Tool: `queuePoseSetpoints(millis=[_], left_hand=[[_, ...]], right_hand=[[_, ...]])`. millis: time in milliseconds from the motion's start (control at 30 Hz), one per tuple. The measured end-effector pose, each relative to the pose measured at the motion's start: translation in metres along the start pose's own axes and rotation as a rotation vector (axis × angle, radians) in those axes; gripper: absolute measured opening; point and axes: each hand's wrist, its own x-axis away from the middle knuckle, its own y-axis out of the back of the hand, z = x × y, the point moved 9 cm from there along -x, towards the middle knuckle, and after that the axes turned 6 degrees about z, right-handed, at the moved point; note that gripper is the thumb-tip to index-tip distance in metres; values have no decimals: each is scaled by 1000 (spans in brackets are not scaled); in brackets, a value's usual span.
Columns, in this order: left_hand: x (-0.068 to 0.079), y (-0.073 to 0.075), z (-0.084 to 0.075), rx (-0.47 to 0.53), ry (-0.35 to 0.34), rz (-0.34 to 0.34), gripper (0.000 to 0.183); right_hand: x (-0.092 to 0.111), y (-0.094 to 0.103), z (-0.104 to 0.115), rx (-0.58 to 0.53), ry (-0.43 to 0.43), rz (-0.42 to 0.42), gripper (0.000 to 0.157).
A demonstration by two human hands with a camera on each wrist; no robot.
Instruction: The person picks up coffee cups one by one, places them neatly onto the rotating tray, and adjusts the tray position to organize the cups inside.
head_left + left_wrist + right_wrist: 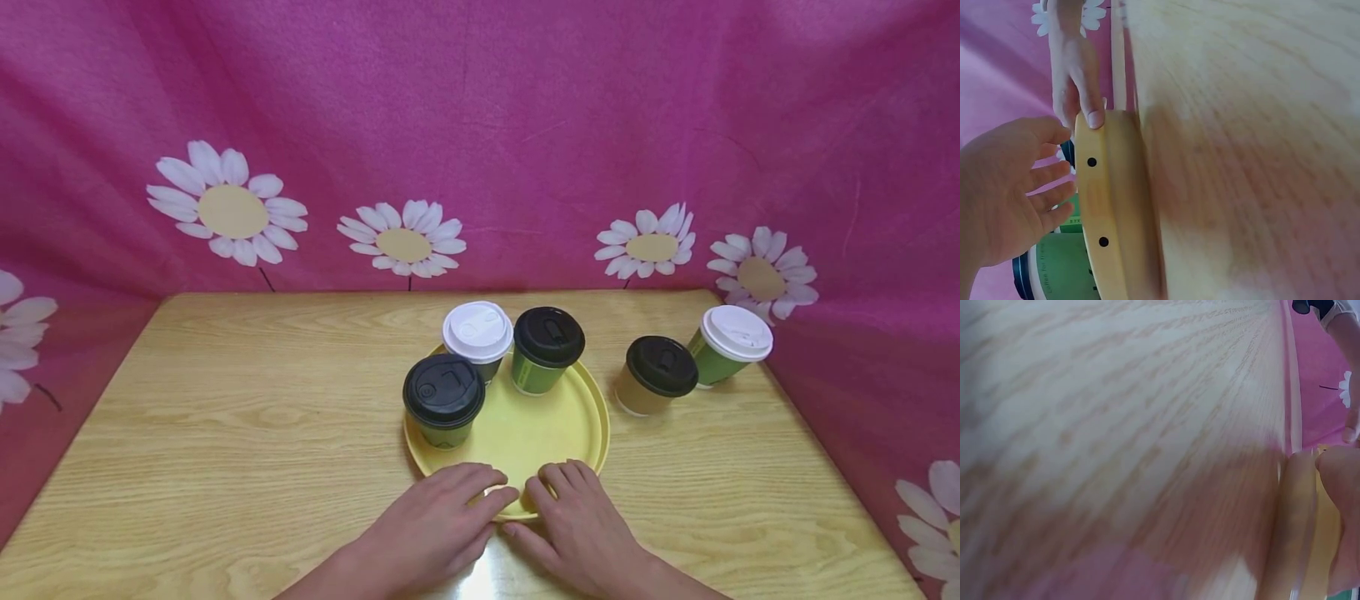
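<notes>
A round yellow tray [536,437] lies on the table and carries three lidded paper cups. A dark-lidded cup [444,402] stands at its left, a white-lidded cup [477,333] behind that, and a green cup with a black lid [536,375] to the right. My right hand [581,525] grips the near rim, thumb on the outer wall and fingers over the inside. Beside it, my left hand [442,529] hovers at the rim with relaxed fingers. In the left wrist view, those fingers [1054,194] are spread just off the tray's wall [1100,200].
Right of the tray stand a brown cup with a black lid [656,375] and a green cup with a white lid [727,346], close together. The wooden table [247,433] is bordered by a pink cloth [510,150] with large daisies.
</notes>
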Motion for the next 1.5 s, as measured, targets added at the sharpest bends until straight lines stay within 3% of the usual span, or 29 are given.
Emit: queuePoseSetpoints(millis=[233,533,1000,1333,1500], left_hand=[[1,-17,2,-49,15,91,36],[5,-25,4,-72,16,127,31],[8,-39,8,-106,40,275,27],[9,-39,7,-113,39,248,24],[9,-41,9,-90,47,275,25]], right_hand=[[-1,0,1,13,-11,16,35],[-1,-3,0,29,-28,49,35],[-1,-5,2,42,-27,57,36],[-2,-1,4,45,-14,58,34],[-3,2,0,70,-59,150,34]])
